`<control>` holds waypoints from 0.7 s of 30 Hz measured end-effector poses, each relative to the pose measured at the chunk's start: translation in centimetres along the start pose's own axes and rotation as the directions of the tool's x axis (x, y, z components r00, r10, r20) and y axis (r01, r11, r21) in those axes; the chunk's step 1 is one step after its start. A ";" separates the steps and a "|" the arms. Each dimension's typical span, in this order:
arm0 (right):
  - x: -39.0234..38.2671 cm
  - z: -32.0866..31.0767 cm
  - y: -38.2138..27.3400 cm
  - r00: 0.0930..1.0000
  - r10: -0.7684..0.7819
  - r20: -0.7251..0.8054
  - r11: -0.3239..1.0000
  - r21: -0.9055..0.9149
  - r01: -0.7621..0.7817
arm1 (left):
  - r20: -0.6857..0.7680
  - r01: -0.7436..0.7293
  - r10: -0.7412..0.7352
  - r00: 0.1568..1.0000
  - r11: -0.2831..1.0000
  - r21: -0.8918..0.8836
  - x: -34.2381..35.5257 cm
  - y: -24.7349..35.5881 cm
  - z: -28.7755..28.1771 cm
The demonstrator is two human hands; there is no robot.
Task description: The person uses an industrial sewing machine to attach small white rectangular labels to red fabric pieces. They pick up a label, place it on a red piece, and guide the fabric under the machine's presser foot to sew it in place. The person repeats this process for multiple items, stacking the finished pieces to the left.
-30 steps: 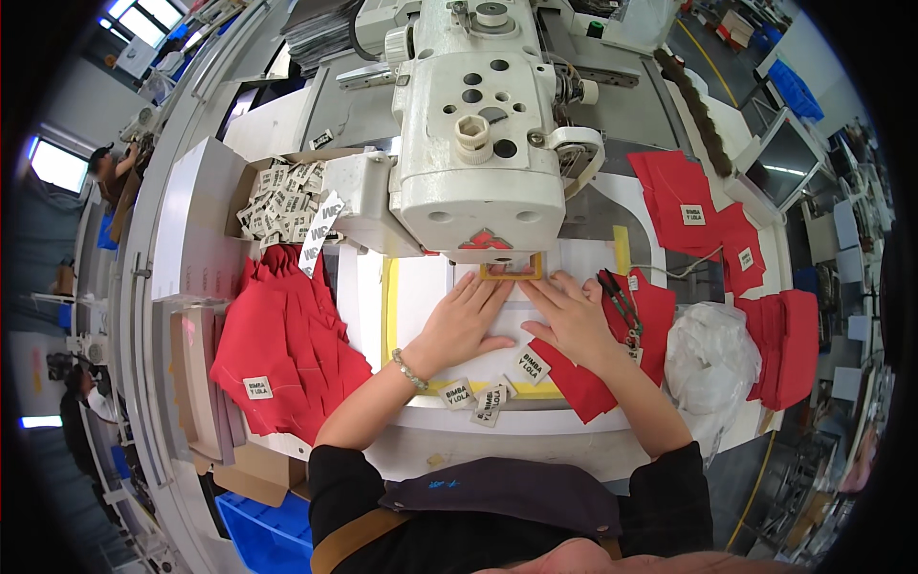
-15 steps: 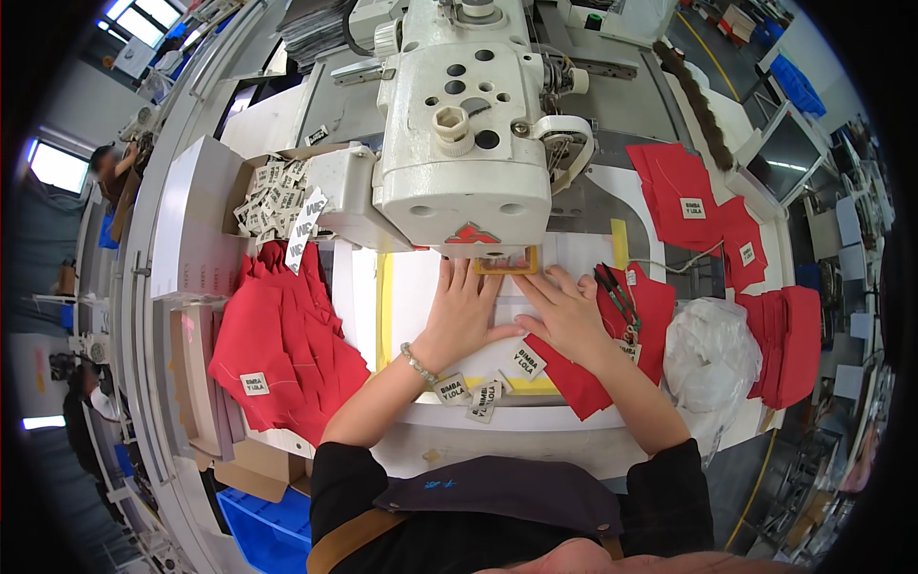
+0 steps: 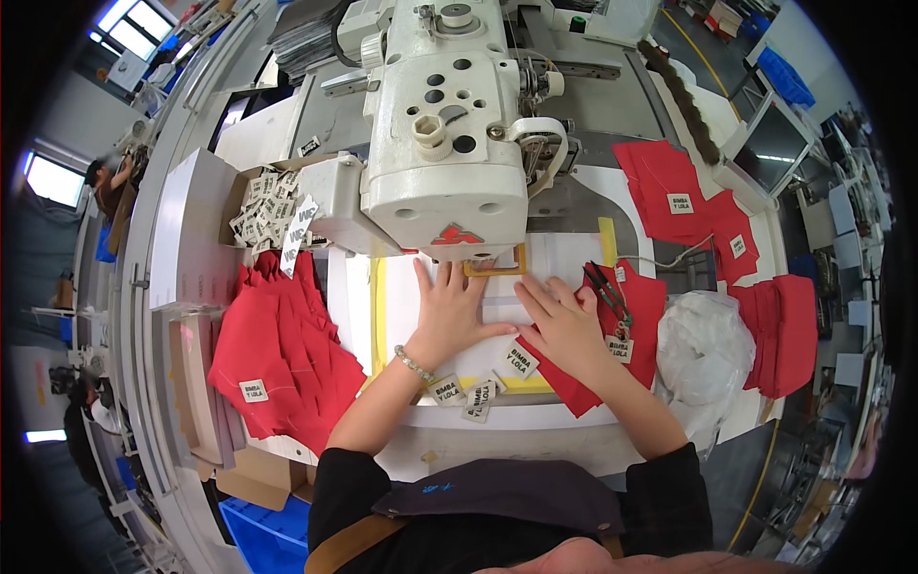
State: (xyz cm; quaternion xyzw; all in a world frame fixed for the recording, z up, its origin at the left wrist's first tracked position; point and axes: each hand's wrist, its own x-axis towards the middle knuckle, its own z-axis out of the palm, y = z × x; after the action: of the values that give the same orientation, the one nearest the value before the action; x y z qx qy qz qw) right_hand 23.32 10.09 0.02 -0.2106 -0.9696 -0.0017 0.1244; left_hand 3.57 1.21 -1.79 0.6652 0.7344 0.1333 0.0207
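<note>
My left hand [image 3: 448, 318] lies with fingers spread on the white work board [image 3: 502, 314], its fingertips at a small yellow frame [image 3: 505, 270] under the white industrial sewing machine head [image 3: 440, 191]. My right hand [image 3: 557, 330] is also flat, fingers apart, to the right of it, over the board and partly over a red fabric piece [image 3: 645, 298]. Black thread snips [image 3: 609, 295] rest on that fabric beside my right fingers. Several loose cream labels [image 3: 520, 360] are scattered below my hands. Whether anything small lies beneath my left fingertips I cannot tell.
Red fabric piles [image 3: 287, 344] flank the board, with folded red stacks [image 3: 779, 335] at right. A box of labels [image 3: 234, 206] stands back left, a crumpled plastic bag [image 3: 696, 349] lies right. A blue crate [image 3: 268, 531] is below left. Two co-workers [image 3: 110, 182] are at far left.
My left hand has slid slightly left and its fingers have spread wider. My right hand stays much the same. The whole scene has shifted slightly left in view.
</note>
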 end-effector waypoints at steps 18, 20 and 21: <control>-21.7 -20.4 14.9 0.611 0.720 -0.331 0.602 -0.142 -0.786 | 0.011 -0.143 0.144 0.989 0.988 -0.065 -3.3 3.7 -6.8; -22.3 -20.8 16.1 0.629 0.734 -0.258 0.615 -0.140 -0.776 | -0.024 -0.198 0.197 0.980 0.977 -0.084 -2.6 4.6 -6.8; -22.1 -20.7 16.5 0.651 0.720 -0.242 0.633 -0.155 -0.758 | -0.038 -0.223 0.221 0.975 0.971 -0.082 -2.4 4.8 -6.8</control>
State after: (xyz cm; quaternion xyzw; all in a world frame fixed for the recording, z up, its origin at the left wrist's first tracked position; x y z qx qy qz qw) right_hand 54.52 14.99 13.95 -0.6026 -0.7765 -0.0852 0.1634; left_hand 7.13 -1.93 5.49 0.7396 0.6492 0.1759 0.0237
